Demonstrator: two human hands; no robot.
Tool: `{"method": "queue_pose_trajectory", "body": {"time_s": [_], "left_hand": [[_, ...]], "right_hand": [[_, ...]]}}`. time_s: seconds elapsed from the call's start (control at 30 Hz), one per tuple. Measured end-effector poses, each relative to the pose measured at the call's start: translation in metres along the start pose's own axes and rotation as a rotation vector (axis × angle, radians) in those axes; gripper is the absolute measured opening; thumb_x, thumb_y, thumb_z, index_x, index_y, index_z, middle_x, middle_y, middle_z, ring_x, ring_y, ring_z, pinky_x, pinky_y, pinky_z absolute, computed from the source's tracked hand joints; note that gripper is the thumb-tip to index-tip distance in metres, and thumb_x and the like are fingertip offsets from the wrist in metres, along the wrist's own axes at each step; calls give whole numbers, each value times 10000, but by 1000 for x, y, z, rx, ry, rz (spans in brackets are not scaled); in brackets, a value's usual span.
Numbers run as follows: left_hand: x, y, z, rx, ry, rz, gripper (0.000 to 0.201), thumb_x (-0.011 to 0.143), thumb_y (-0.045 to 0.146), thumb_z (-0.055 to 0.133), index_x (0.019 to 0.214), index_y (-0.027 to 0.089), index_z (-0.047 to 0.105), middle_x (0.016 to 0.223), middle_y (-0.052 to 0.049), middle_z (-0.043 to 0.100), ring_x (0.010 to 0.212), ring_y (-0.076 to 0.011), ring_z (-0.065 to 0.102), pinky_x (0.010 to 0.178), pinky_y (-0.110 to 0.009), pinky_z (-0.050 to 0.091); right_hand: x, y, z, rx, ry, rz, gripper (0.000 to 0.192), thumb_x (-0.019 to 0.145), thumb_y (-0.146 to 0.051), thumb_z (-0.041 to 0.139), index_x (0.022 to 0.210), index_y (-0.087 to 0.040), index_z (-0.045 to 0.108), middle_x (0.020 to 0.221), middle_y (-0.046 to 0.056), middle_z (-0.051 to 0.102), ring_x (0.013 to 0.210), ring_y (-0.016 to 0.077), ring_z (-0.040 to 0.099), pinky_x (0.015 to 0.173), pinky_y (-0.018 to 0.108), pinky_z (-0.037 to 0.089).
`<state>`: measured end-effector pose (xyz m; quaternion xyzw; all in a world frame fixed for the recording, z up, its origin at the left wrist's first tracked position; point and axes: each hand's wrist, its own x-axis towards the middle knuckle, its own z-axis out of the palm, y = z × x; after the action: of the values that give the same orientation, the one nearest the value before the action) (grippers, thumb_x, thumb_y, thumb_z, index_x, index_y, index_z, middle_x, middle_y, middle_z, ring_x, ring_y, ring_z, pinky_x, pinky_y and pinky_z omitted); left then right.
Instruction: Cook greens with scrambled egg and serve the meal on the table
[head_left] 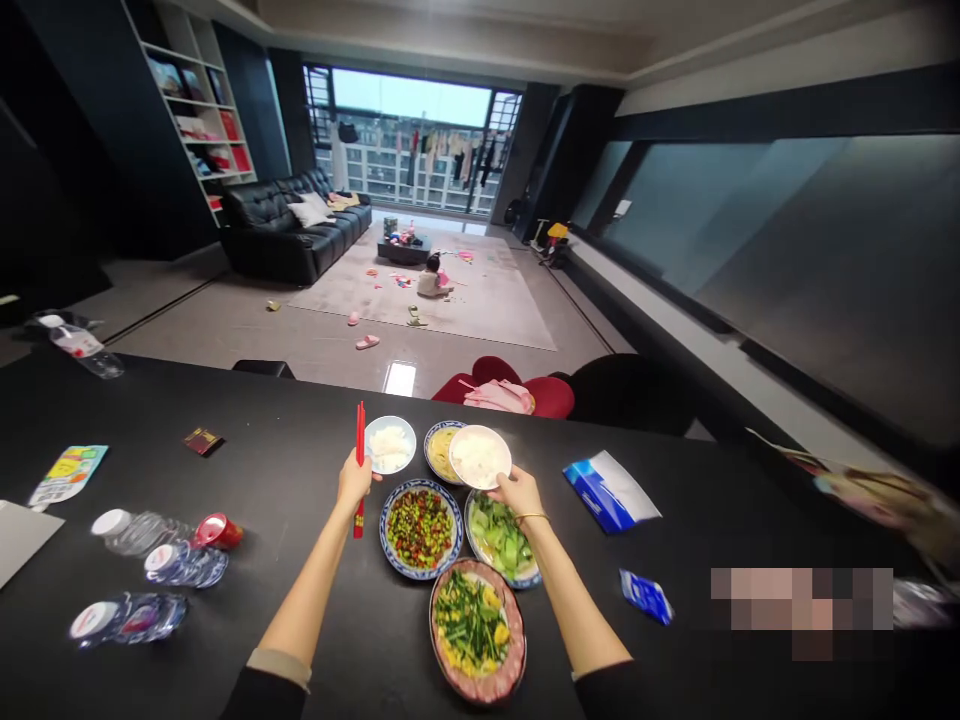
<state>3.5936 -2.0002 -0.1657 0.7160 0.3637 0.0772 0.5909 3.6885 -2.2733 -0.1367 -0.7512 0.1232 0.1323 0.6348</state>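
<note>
Black desk (285,480) is carrying the dishes: left hand (354,482) is pinching upright red chopsticks (360,455), right hand (517,492) is gripping a rice bowl (480,457) by its rim, just above the greens plate (499,540).

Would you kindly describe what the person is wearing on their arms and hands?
Both forearms are bare, with dark sleeves pushed up near the elbows; the left sleeve shows a pale cuff. The left hand wears nothing visible. The right hand has a thin gold bracelet at the wrist.
</note>
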Motion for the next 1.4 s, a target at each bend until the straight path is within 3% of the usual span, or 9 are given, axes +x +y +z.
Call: {"method": "queue_pose_trajectory", "body": {"time_s": [0.23,0.47,0.63,0.93,1.07,1.17,1.27,1.33,1.4], "left_hand": [[88,3,23,117,27,-77,425,795,246,447,1196,129,521,446,15,577,265,-80,360,330,-184,273],[144,-31,68,270,-66,-170,437,816,224,404,1241,144,463,508,12,603,295,-75,380,348,-178,309],[146,-45,90,321,-109,-208,430,837,239,391,1253,141,432,558,-8,631,304,-73,393,354,-177,322],[136,-41,95,361,-85,-233,494,839,402,462,1258,148,403,638,-42,668,404,-124,526,422,-210,385],[122,-26,80,340,22,-208,651,771,466,566,1264,94,359,835,-154,675,578,-206,620,508,-271,422],[100,-9,75,242,39,-130,466,847,453,457,1193,143,420,941,-139,645,585,-157,599,527,-249,416],[71,14,88,73,-98,-56,399,897,476,333,1074,175,525,853,-53,626,443,-63,468,477,-205,390],[52,31,104,-235,-301,-10,420,890,485,362,1044,149,561,777,-25,600,413,-31,399,457,-183,378],[38,43,119,-569,-464,-3,432,859,480,453,1069,118,562,743,-21,597,435,-29,416,460,-172,387]], "right_hand": [[139,-19,46,80,-109,25,261,648,-56,530,898,-44,601,535,7,629,485,149,639,500,198,538],[203,26,-18,171,170,161,275,663,-24,570,930,-86,573,518,-3,621,465,154,645,524,247,594],[195,55,-53,169,296,237,228,701,-15,534,920,-72,563,449,-8,581,459,169,648,521,256,595],[191,77,-44,82,245,297,190,742,-73,518,924,-95,567,511,6,607,537,156,661,603,271,590],[181,65,-53,-15,254,267,338,746,-201,564,1055,-64,558,748,104,676,728,204,675,703,323,563],[151,47,-42,-119,285,93,480,757,-319,556,1183,-101,517,1045,156,643,965,234,620,841,350,499],[100,32,4,-166,-59,-146,444,754,-418,543,1110,-158,596,1048,126,654,981,244,607,853,376,482],[65,26,44,-61,-416,-128,464,733,-458,576,1120,-202,603,946,80,689,879,225,639,782,371,512],[37,24,75,49,-529,-70,526,729,-492,577,1163,-197,577,829,55,703,730,209,656,702,374,531]]}}
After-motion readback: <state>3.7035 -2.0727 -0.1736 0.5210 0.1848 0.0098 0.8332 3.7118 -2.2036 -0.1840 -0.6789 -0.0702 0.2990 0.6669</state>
